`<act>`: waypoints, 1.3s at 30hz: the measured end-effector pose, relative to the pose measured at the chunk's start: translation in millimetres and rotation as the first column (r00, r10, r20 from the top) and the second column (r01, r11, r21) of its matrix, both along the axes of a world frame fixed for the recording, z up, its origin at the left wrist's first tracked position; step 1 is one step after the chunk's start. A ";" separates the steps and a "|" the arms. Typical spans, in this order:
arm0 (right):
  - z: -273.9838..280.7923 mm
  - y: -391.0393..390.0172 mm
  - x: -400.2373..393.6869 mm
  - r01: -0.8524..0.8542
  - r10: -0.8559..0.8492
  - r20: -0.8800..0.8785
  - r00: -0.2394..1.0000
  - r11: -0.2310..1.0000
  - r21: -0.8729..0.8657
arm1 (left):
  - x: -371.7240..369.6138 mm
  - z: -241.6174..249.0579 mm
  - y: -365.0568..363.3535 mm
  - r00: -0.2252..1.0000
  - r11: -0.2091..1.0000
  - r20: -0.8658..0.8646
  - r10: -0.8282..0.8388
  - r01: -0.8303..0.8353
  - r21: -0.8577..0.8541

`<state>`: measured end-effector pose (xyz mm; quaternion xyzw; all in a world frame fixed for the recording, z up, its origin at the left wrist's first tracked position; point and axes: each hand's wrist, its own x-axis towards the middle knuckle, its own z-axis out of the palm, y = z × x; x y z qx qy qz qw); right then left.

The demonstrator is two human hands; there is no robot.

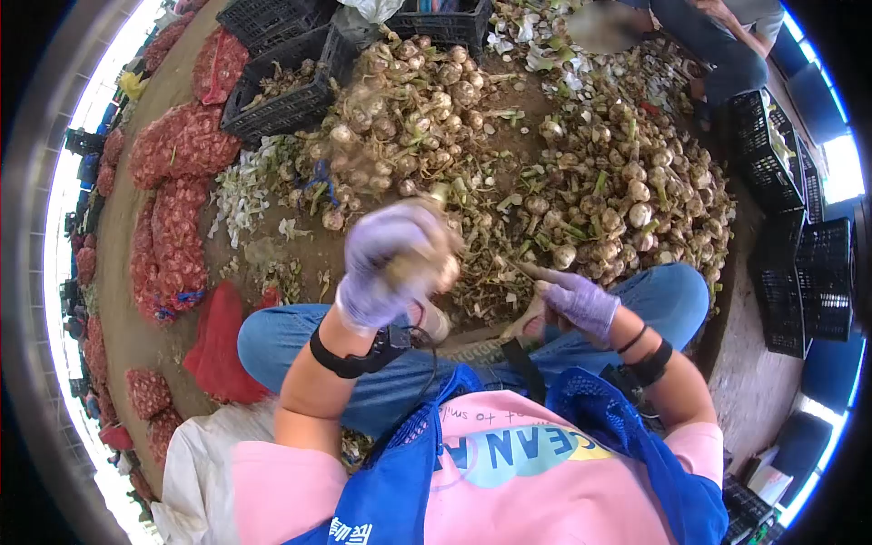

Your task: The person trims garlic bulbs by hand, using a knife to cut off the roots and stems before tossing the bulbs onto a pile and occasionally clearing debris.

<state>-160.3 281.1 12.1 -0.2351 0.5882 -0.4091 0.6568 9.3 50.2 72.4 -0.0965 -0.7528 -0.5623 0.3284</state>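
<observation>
My left hand (pixel 386 259), in a purple glove, is closed around one or more garlic bulbs (pixel 445 268); motion blurs it. It is raised above the front of the garlic heap, over my left shin. My right hand (pixel 581 302), gloved as well, is held low over my right leg with its fingers curled. A thin dark pointed thing (pixel 536 272) sticks out from its fingertips, too small to name. Beyond both hands lie garlic bulbs with stalks in a left pile (pixel 381 109) and a right pile (pixel 627 195). Loose stalks and trimmings (pixel 481 263) lie between my feet and the piles.
Red mesh sacks full of garlic (pixel 186 145) lie at the left. A black crate (pixel 286 91) with trimmings stands behind the left pile. Black crates (pixel 822 272) line the right side. Another person (pixel 727 45) sits at the upper right. An empty-looking red sack (pixel 222 350) lies beside my left knee.
</observation>
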 end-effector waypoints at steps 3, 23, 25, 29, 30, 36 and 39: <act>-28.5 4.4 1.2 0.084 -0.084 -0.010 0.996 0.995 0.046 | 2.0 -32.3 -17.7 0.976 0.797 0.102 0.192 -0.216 0.564; -139.9 -13.5 -25.5 0.395 -0.396 -0.255 0.882 0.917 -0.058 | -85.7 -304.1 -34.6 -0.191 0.809 0.818 0.542 0.383 -0.446; -161.2 -11.3 -13.9 0.620 -0.614 0.155 0.774 0.784 0.007 | -77.0 -284.3 -48.3 -0.330 0.765 0.716 0.615 0.469 -0.442; -138.0 -21.9 -19.1 0.523 -0.523 -0.014 0.852 0.852 0.013 | -50.9 -307.7 -85.3 -0.239 0.896 0.882 0.407 -0.085 -0.437; -132.3 -22.7 -20.0 0.506 -0.503 -0.058 0.862 0.862 0.038 | -44.4 -300.4 -89.4 -0.190 0.897 0.919 0.345 -0.221 -0.382; -102.0 -21.4 -24.3 0.484 -0.503 -0.097 0.859 0.858 -0.173 | -42.8 -185.6 -67.0 0.671 0.822 0.740 0.048 -0.447 0.353; -53.1 -22.3 -37.4 0.112 -0.347 -0.536 0.770 0.900 -0.422 | -44.0 -97.2 -39.2 0.943 0.495 0.218 -0.253 -0.067 0.866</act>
